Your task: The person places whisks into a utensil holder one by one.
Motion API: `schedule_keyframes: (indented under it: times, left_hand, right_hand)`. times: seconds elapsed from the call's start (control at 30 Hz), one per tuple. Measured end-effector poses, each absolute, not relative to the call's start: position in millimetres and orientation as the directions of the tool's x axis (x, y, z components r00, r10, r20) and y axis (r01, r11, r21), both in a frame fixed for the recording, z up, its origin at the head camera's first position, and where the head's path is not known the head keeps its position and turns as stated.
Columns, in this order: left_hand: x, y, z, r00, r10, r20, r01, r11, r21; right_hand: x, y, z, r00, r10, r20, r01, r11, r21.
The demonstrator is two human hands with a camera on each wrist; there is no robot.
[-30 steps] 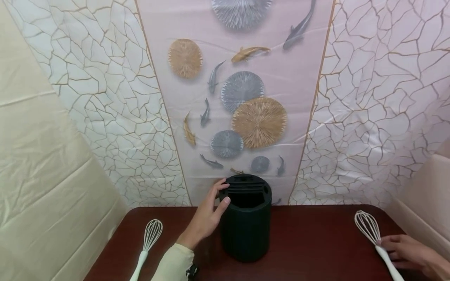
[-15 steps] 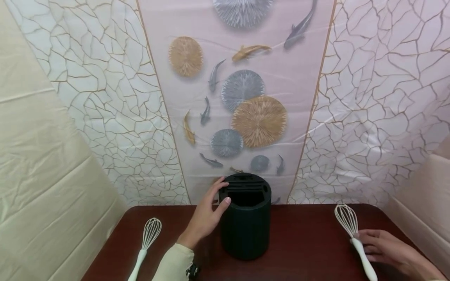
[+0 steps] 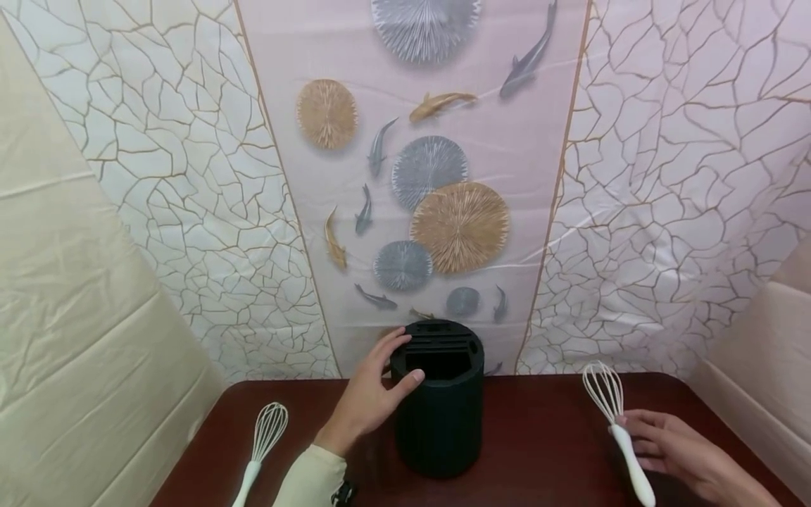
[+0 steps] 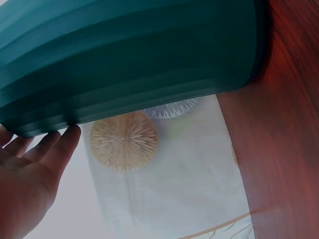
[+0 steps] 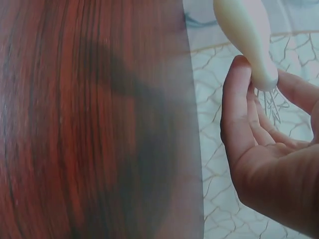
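Observation:
A dark green ribbed utensil holder (image 3: 438,429) with a slotted black top stands upright on the table. My left hand (image 3: 367,405) rests against its left side at the rim, thumb toward the front and fingers toward the back. Its fingertips touch the wall in the left wrist view (image 4: 35,169). At the right, my right hand (image 3: 671,447) pinches a white whisk (image 3: 627,454) between thumb and fingers where the handle meets the wires. The whisk is held above the table, wire end up and away, handle toward me. The right wrist view shows the pale handle (image 5: 246,30) up close.
A second white whisk (image 3: 251,472) lies on the left of the dark red-brown table (image 3: 526,451). Behind the table hangs a patterned cloth (image 3: 437,274) printed with fish and round leaves. Beige panels (image 3: 82,331) close off both sides.
The right hand has carried its whisk leftward, toward the utensil holder. The left hand keeps its place at the holder's rim. The head view has shifted slightly.

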State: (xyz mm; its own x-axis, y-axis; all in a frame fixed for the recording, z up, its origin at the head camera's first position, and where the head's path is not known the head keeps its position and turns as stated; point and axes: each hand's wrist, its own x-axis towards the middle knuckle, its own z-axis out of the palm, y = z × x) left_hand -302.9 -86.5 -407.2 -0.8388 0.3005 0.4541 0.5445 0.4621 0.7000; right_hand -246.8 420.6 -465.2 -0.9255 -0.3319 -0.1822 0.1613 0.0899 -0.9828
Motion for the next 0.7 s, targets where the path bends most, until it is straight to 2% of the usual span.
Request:
schedule_keyframes:
  times: [0.33, 0.7]
  left_hand:
    - [-302, -88, -409, -0.823, 0.322, 0.469, 0.568, 0.438, 0.696]
    - [-303, -87, -410, -0.820, 0.316, 0.477, 0.572, 0.420, 0.705]
  right_hand:
    - [-244, 389, -452, -0.950, -0.267, -0.159, 0.138, 0.096, -0.986]
    - [-240, 360, -437, -0.956, -0.277, -0.094, 0.076, 0.075, -0.994]
